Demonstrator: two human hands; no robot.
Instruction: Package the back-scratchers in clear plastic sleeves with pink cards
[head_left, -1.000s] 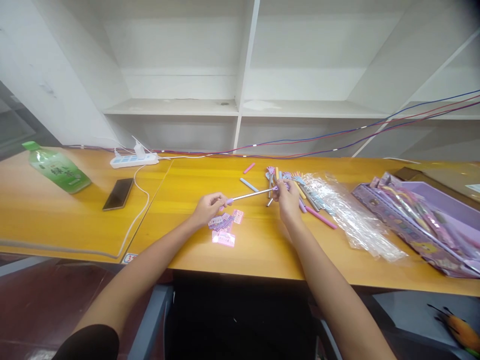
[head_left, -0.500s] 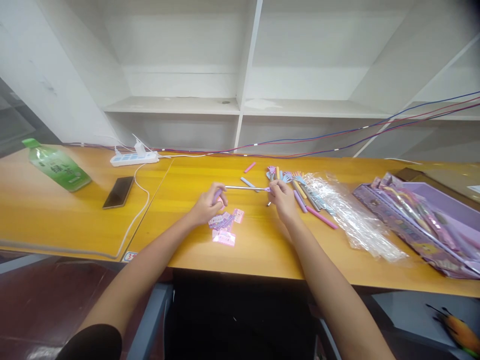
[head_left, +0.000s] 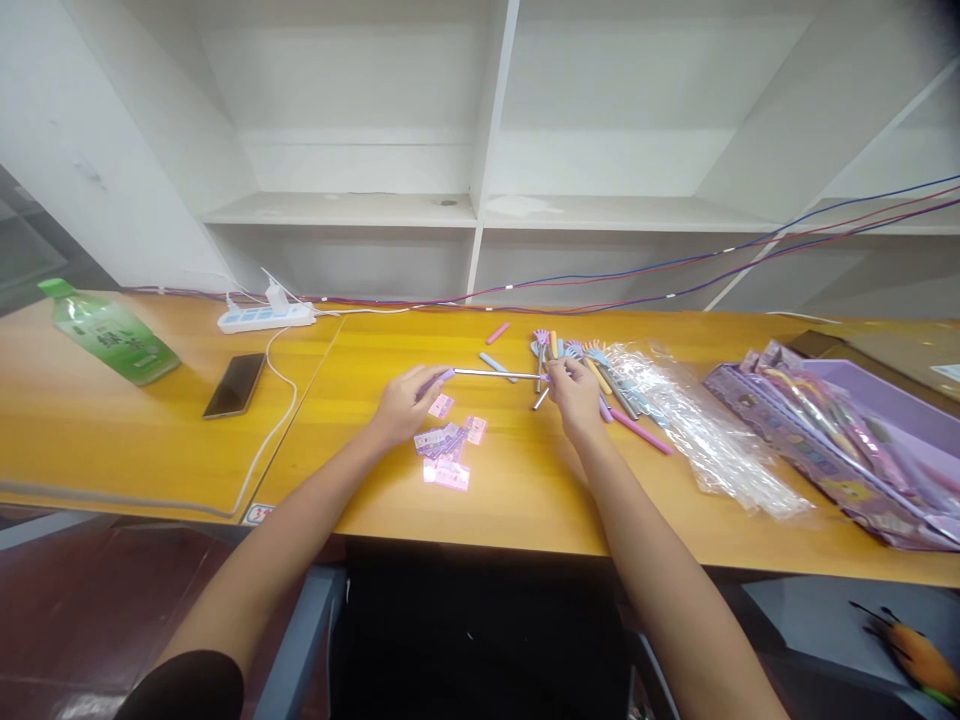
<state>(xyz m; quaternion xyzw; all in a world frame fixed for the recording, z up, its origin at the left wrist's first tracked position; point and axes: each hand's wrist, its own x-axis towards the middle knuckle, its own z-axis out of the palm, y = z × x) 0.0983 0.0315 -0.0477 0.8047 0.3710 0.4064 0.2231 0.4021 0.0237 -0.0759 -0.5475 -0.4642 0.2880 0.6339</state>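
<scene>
The fingers of the left hand (head_left: 405, 405) are closed around a purple grip (head_left: 448, 375), thumb toward the body, and those of the right hand (head_left: 576, 395) are pinched on the other end of the same rod (head_left: 495, 374), where a bit of purple shows; whatever head sits there is mostly hidden by the hand. The rod runs bare, thin and silver between the two hands, held nearly level above the desk (head_left: 525, 510), touching nothing else that I can make out.

It looks light, and stiff along its length. The shiny shaft is probably smooth metal and would slide in a loose pinch; the grip, thicker and matt, seems the surer hold, perhaps slightly soft. The end under the right hand is best taken at its base, since the claws (head_left: 598, 352) lying nearby have thin, splayed prongs that might bend or snag.

Just below the left hand lie small cards (head_left: 442, 441), flat and likely slick, easiest lifted by an edge. Past the right hand, a pink stick (head_left: 641, 431) lies by the claws, then clear bags (head_left: 712, 435), limp and crinkled, and a purple box (head_left: 795, 448) with packets in it.
</scene>
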